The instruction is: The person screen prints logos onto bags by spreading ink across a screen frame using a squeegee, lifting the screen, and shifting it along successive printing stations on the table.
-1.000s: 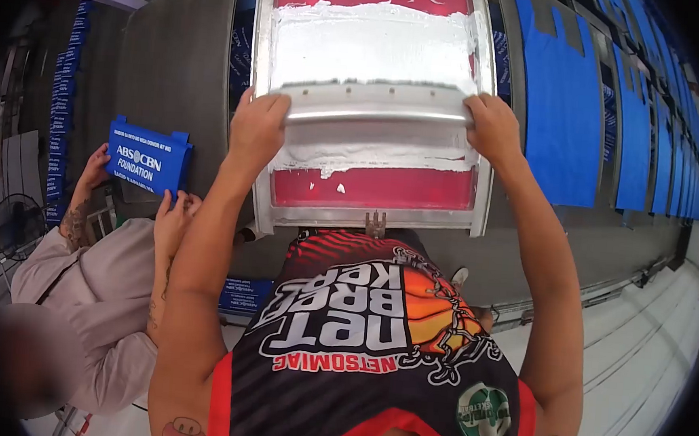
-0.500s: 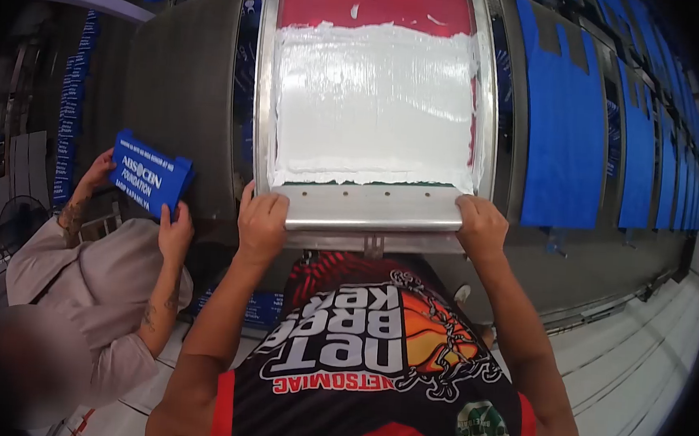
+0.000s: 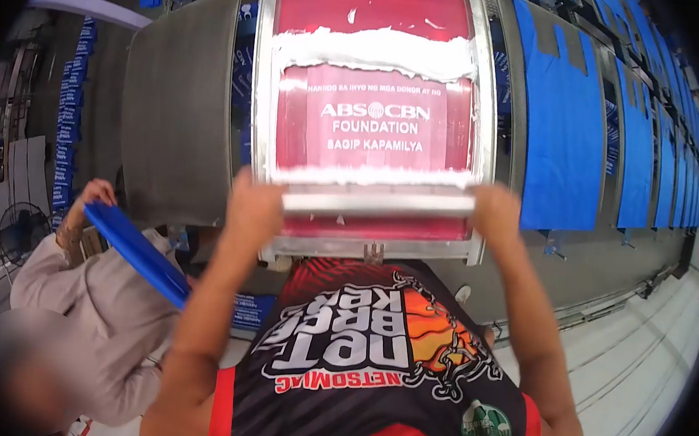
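Note:
My left hand and my right hand are closed around the two ends of a metal squeegee. The squeegee lies across the near part of a screen printing frame with pinkish-red mesh. A thin ridge of white ink runs along its far side. Farther up, a thick band of white ink crosses the mesh. Between the two, the stencil lettering is uncovered and reads "ABS-CBN FOUNDATION". Both hands are slightly blurred.
At left, another person holds a folded blue fabric piece. A dark grey printing board stands beside the frame on that side. Blue fabric bags lie on boards in a row at right. A fan stands at far left.
White ink that covered most of the mesh is gone from the middle, exposing the lettering. The squeegee is slightly farther from my body. The other person's blue piece has turned and lowered.

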The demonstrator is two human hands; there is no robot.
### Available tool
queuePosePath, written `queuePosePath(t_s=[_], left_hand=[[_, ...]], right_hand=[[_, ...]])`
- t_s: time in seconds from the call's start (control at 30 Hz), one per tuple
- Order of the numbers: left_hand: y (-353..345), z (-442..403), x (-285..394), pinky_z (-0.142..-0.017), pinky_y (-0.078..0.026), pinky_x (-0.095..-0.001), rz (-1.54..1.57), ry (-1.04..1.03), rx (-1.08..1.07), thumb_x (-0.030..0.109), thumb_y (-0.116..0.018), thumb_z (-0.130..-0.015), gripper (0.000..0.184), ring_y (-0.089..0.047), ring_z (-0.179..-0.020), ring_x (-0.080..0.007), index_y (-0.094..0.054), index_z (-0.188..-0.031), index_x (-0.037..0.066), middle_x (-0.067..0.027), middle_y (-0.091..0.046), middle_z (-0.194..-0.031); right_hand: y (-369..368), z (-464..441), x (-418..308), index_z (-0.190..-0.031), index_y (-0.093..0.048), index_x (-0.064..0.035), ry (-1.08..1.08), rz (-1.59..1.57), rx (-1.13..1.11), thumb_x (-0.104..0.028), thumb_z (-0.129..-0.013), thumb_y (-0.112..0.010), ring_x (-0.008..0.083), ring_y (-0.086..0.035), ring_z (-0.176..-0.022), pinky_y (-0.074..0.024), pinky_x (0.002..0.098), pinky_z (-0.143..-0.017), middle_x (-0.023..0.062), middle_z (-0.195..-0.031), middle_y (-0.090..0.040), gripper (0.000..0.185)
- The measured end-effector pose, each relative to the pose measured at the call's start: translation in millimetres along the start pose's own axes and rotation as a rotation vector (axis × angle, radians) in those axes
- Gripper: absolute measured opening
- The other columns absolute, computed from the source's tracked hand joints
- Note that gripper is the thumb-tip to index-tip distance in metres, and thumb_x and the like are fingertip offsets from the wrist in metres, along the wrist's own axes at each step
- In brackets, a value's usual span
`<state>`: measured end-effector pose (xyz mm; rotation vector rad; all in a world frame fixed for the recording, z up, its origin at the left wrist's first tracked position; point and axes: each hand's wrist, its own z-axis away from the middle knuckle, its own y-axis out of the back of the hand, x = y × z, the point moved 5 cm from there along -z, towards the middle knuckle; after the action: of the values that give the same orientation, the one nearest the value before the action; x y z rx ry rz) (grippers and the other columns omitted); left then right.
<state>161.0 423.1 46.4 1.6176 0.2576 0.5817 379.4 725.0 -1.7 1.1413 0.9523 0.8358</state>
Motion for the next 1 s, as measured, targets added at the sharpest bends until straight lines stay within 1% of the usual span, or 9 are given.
queuePosePath(t_s=[0.17,0.5,0.57,0.6,0.67,0.7,0.77,0.83,1.0], left_hand=[[-42.8,-21.3,-20.1,-0.070,-0.043,-0.0453,0.017,-0.047,0.314,0.001,-0.058,-0.065,0.012,-0.055,-0.069,-0.0336,-0.059,-0.077,0.004,-0.0128,-0.056,-0.067],[-9.0,-249.2,-61.6,-0.085,-0.052,-0.0451,-0.376,0.212,-0.320,0.030,-0.076,-0.072,0.035,-0.067,-0.094,-0.0344,-0.069,-0.100,0.011,-0.0147,-0.070,-0.098],[-15.1,-251.5,-0.6,-0.088,-0.051,-0.0438,-0.051,0.013,-0.177,0.030,-0.078,-0.069,0.040,-0.066,-0.096,-0.0331,-0.069,-0.105,0.014,-0.0144,-0.069,-0.102],[-14.4,-258.6,2.1,-0.088,-0.051,-0.0438,-0.051,-0.006,-0.169,0.030,-0.078,-0.069,0.040,-0.066,-0.096,-0.0331,-0.069,-0.105,0.014,-0.0144,-0.069,-0.102],[-19.3,-275.2,3.6,-0.087,-0.052,-0.0435,-0.029,-0.017,-0.213,0.029,-0.079,-0.068,0.044,-0.066,-0.096,-0.0319,-0.069,-0.108,0.014,-0.0132,-0.069,-0.103],[-21.5,-288.6,-7.8,-0.085,-0.053,-0.0421,0.025,-0.019,-0.277,0.030,-0.080,-0.065,0.049,-0.066,-0.095,-0.0322,-0.068,-0.110,0.015,-0.0125,-0.069,-0.104],[-5.9,-300.9,-21.2,-0.084,-0.052,-0.0416,0.020,-0.085,-0.243,0.030,-0.081,-0.064,0.051,-0.065,-0.095,-0.0328,-0.068,-0.111,0.015,-0.0130,-0.069,-0.104],[13.3,-305.8,-20.6,-0.082,-0.052,-0.0410,-0.004,-0.164,-0.229,0.030,-0.082,-0.064,0.052,-0.065,-0.094,-0.0335,-0.068,-0.112,0.015,-0.0135,-0.069,-0.104],[13.5,-310.5,-19.2,-0.079,-0.051,-0.0417,0.050,-0.076,-0.125,0.034,-0.081,-0.065,0.048,-0.064,-0.094,-0.0339,-0.068,-0.105,0.011,-0.0161,-0.068,-0.098]], right_hand=[[1.8,-40.9,3.7,-0.081,-0.068,-0.0157,0.018,0.039,0.247,-0.005,-0.066,-0.064,0.0258,-0.064,-0.067,-0.0537,0.0397,-0.061,0.0057,-0.075,-0.067,0.019],[66.8,-234.7,35.0,-0.104,-0.065,-0.0083,-0.099,0.157,-0.071,-0.025,-0.059,-0.083,0.0354,-0.063,-0.097,-0.0513,0.0451,-0.083,0.0161,-0.102,-0.066,0.051],[91.2,-179.4,7.7,-0.110,-0.060,-0.0057,0.108,-0.087,0.647,-0.022,-0.063,-0.084,0.0373,-0.057,-0.103,-0.0462,0.0434,-0.090,0.0165,-0.109,-0.062,0.055],[91.8,-146.3,-0.3,-0.114,-0.056,-0.0032,0.112,-0.129,0.715,-0.021,-0.070,-0.081,0.0369,-0.052,-0.110,-0.0420,0.0431,-0.095,0.0173,-0.118,-0.056,0.054],[66.1,-69.3,-5.0,-0.105,-0.061,0.0006,-0.091,-0.499,0.526,-0.024,-0.080,-0.075,0.0228,-0.063,-0.084,-0.0502,0.0337,-0.076,0.0109,-0.095,-0.066,0.038],[51.0,-30.3,-15.6,-0.098,-0.065,-0.0002,-0.320,-0.893,0.089,-0.025,-0.084,-0.071,0.0150,-0.062,-0.073,-0.0504,0.0285,-0.068,0.0065,-0.082,-0.067,0.029],[7.6,53.9,-49.8,-0.089,-0.069,-0.0009,-0.522,-1.306,-0.374,-0.039,-0.087,-0.067,0.0110,-0.061,-0.074,-0.0496,0.0284,-0.067,0.0059,-0.076,-0.067,0.038],[-66.8,115.8,-72.0,-0.100,-0.068,0.0046,-0.474,-1.104,-0.796,-0.046,-0.089,-0.062,0.0190,-0.064,-0.080,-0.0510,0.0319,-0.076,0.0122,-0.084,-0.069,0.052],[-115.5,118.2,-147.6,-0.113,-0.061,0.0091,-0.443,-1.509,-0.544,-0.036,-0.087,-0.067,0.0176,-0.064,-0.090,-0.0495,0.0300,-0.080,0.0199,-0.099,-0.068,0.053]])
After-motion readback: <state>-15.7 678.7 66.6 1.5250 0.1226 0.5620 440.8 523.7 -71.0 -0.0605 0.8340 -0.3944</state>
